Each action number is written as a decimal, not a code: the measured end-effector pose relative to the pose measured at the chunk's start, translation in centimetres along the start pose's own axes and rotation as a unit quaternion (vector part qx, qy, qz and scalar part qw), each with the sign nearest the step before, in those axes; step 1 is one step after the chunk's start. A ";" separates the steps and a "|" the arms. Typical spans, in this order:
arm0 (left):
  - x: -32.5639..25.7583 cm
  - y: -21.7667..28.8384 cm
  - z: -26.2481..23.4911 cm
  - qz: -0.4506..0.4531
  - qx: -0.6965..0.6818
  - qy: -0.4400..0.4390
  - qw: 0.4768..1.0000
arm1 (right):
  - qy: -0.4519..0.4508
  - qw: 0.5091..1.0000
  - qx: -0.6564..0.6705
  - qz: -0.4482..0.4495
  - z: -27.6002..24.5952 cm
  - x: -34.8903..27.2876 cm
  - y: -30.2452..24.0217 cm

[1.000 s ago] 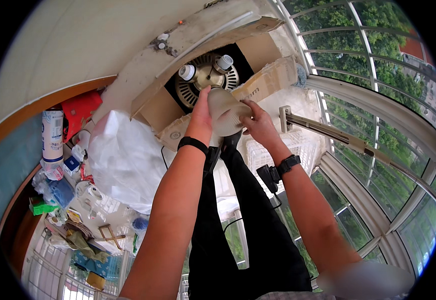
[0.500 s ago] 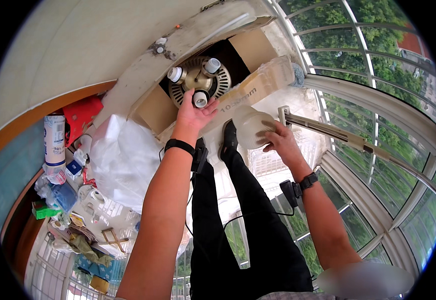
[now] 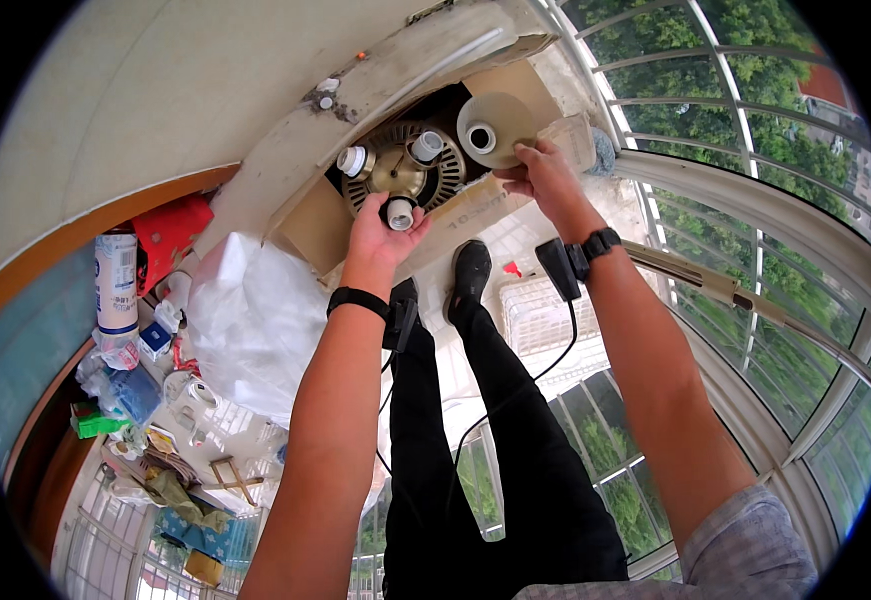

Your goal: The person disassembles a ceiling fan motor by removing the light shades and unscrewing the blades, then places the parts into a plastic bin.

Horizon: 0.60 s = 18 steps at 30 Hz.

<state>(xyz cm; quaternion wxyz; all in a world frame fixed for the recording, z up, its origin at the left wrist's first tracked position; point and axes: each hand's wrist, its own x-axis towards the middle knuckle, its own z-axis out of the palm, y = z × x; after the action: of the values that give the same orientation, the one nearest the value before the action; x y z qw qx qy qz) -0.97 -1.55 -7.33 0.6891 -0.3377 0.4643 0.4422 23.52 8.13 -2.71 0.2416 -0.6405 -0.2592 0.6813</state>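
Three white lamp sockets [image 3: 393,177] stick out of a round brass light fixture [image 3: 403,175] that sits inside an open cardboard box [image 3: 516,95]. The left hand [image 3: 381,232] is closed around the lowest socket at the fixture's near edge, fingers wrapped about its rim. The right hand [image 3: 548,180] pinches the edge of a cream, dish-shaped cover [image 3: 496,128] with a white collar at its centre, held just beside the fixture toward the box's right flap. A second ago that cover lay over the sockets under both hands; half a second ago it was already drawn off to the right. Now it is clear of the fixture, so all three sockets are bare and within reach. A black strap [image 3: 358,299] rings the left wrist, a dark watch [image 3: 601,243] the right. Left of the box lies a crumpled white plastic bag [image 3: 256,320], and beyond it a clutter of bottles [image 3: 116,285]; curved window bars [image 3: 746,290] run along the right.
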 end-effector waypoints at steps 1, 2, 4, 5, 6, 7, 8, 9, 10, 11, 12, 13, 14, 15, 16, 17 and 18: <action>0.3 0.0 -0.2 -0.004 -0.007 0.001 1.000 | 0.003 1.000 -0.004 0.000 0.3 1.2 0.2; 0.5 0.2 -0.1 -0.005 -0.014 0.001 1.000 | 0.001 1.000 -0.014 -0.008 0.5 2.8 0.8; 0.1 -0.5 0.6 -0.017 -0.022 0.014 0.999 | 0.022 0.999 -0.030 0.007 0.6 4.8 1.3; 0.3 -0.3 0.5 -0.025 -0.022 0.029 0.999 | 0.028 0.999 -0.038 0.013 0.9 5.8 1.5; 0.5 0.0 0.5 -0.031 -0.022 0.044 0.998 | 0.018 0.999 -0.039 0.011 1.1 6.7 1.9; 0.7 0.4 0.5 -0.038 -0.023 0.059 0.997 | 0.007 0.999 -0.040 0.010 1.5 7.5 2.3; 0.6 0.7 0.3 -0.024 -0.020 0.083 0.996 | -0.007 0.999 -0.039 0.011 2.1 8.4 3.3; 0.6 1.0 0.1 -0.025 -0.006 0.083 0.996 | -0.018 0.999 -0.039 0.008 2.4 9.6 3.9; 0.5 1.4 -0.1 -0.024 0.007 0.084 0.996 | 0.028 0.998 -0.030 0.042 3.1 10.8 4.6; 1.0 0.9 0.8 -0.039 0.026 0.073 0.996 | -0.002 0.984 -0.166 -0.066 0.5 14.2 6.2; 2.2 -2.0 4.1 -0.107 0.052 0.053 0.991 | 0.005 0.934 -0.317 -0.163 -7.9 17.3 7.4; 1.4 0.1 1.6 -0.083 0.049 0.078 0.992 | -0.078 0.797 -0.528 -0.284 -3.3 17.2 8.1; 0.8 1.4 0.6 -0.072 0.051 0.082 0.993 | -0.071 0.591 -0.675 -0.437 -1.1 16.7 7.5; 0.0 2.7 -0.4 -0.059 0.052 0.088 0.993 | -0.089 0.599 -0.665 -0.437 1.2 17.7 8.5; -1.0 3.9 -1.4 -0.032 0.048 0.099 0.993 | -0.109 0.607 -0.654 -0.438 4.1 18.4 8.9; -1.2 3.7 -1.0 -0.022 0.051 0.097 0.994 | -0.115 0.610 -0.657 -0.428 4.0 20.1 9.5; 0.7 0.9 1.6 -0.057 0.066 0.061 0.994 | -0.120 0.784 -0.534 -0.293 -2.9 23.7 11.1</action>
<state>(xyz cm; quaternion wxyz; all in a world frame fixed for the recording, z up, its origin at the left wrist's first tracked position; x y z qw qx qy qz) -1.13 0.43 -7.44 0.7048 -0.3432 0.5135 0.3491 24.95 15.62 -27.86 0.0160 -0.4737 -0.7834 0.4020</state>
